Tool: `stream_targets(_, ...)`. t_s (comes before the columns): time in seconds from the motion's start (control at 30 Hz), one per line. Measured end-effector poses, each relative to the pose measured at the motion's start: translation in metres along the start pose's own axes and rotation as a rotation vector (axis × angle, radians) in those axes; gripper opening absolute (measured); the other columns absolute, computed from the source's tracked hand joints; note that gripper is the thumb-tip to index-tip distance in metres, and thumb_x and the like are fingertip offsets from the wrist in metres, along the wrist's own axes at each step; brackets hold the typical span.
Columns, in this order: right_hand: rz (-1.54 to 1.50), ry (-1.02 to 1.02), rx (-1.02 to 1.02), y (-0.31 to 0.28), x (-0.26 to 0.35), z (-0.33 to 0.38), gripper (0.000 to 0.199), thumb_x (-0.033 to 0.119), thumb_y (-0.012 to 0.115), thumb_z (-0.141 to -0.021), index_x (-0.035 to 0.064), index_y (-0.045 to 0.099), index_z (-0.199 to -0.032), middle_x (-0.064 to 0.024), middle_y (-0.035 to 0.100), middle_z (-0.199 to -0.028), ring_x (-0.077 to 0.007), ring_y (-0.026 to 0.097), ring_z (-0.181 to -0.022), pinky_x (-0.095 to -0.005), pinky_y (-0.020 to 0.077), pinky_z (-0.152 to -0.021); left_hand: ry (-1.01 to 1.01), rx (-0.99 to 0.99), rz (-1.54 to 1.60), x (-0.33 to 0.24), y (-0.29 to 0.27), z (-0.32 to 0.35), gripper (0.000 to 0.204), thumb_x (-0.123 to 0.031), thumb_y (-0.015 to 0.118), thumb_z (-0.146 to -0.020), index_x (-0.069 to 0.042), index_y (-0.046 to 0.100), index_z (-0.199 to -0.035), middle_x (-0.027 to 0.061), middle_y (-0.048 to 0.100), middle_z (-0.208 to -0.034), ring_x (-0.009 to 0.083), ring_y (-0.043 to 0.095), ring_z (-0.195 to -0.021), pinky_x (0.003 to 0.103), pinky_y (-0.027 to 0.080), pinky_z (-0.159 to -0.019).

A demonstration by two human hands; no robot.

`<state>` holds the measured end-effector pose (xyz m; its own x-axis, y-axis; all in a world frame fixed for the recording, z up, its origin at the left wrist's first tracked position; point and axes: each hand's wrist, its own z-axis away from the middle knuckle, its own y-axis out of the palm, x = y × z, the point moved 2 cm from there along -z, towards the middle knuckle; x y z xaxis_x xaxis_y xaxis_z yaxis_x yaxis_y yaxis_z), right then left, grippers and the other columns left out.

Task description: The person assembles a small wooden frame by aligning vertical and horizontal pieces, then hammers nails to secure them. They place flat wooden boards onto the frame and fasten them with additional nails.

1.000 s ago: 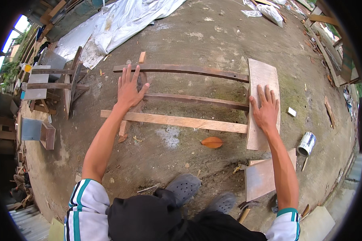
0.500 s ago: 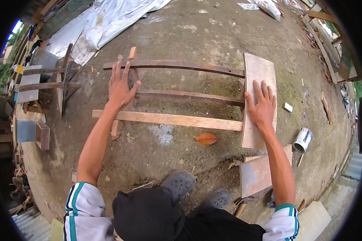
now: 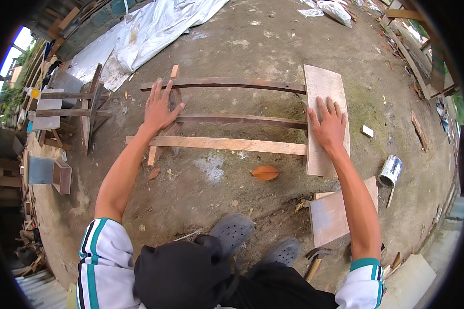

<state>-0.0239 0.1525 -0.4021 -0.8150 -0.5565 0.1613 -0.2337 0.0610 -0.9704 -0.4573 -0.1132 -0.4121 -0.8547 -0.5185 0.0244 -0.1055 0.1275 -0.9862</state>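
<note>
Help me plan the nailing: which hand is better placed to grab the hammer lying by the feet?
Probably the right hand: the hammer lies on the person's right, below the right forearm; the left hand is flat on the frame's far side.

Left hand [image 3: 159,107] lies flat, fingers spread, on the narrow pale wooden crosspiece [image 3: 162,135] where it meets the dark curved wooden slats [image 3: 227,83]. Right hand [image 3: 329,125] presses palm-down on the wide pale rectangular board [image 3: 325,82] laid across the slat ends. A light straight timber batten [image 3: 227,144] runs between the two. All rest on the bare concrete floor [image 3: 273,46]. An orange dry leaf [image 3: 265,172] lies near the batten; a metal tin can [image 3: 390,171] lies right of the board.
</note>
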Motion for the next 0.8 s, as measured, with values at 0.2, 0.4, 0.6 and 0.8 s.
stream_targets(0.2,0.008,-0.053,0.097,-0.009,0.010,0.026,0.068,0.064,0.042,-0.100,0.0191,0.047,-0.151,-0.0161,0.033,-0.162,-0.0358,0.025,-0.151,-0.0601,0.0160,-0.121,0.064,0.075,0.011,0.020,-0.014,0.033,0.084,-0.062,0.055,-0.095,-0.017,0.025,-0.161,0.0186,0.017,-0.167,0.0386,0.019,-0.153,0.053,0.022,-0.122)
stream_targets(0.4,0.070,0.068,0.086,-0.005,-0.013,-0.008,0.071,0.070,0.039,-0.098,0.0274,0.042,-0.155,-0.0118,0.029,-0.164,-0.0359,0.021,-0.153,-0.0638,0.0156,-0.120,-0.136,0.051,0.375,0.023,-0.006,0.041,0.074,-0.053,0.050,-0.101,-0.013,0.027,-0.160,0.0205,0.024,-0.164,0.0417,0.031,-0.147,0.049,0.027,-0.120)
stream_targets(0.6,0.076,0.042,0.090,0.001,-0.015,-0.008,0.070,0.068,0.041,-0.098,0.0272,0.041,-0.155,-0.0118,0.028,-0.165,-0.0365,0.022,-0.153,-0.0654,0.0149,-0.119,-0.072,0.057,0.335,0.015,-0.015,0.042,0.065,-0.045,0.051,-0.102,-0.011,0.036,-0.155,0.0205,0.028,-0.163,0.0404,0.035,-0.145,0.049,0.029,-0.119)
stream_targets(0.8,0.077,0.032,0.104,-0.002,-0.010,-0.008,0.070,0.066,0.042,-0.098,0.0246,0.042,-0.154,-0.0146,0.030,-0.163,-0.0381,0.021,-0.152,-0.0664,0.0137,-0.119,0.014,-0.004,0.131,0.014,-0.020,0.046,0.063,-0.043,0.053,-0.101,-0.010,0.038,-0.154,0.0174,0.029,-0.162,0.0360,0.030,-0.149,0.050,0.024,-0.121)
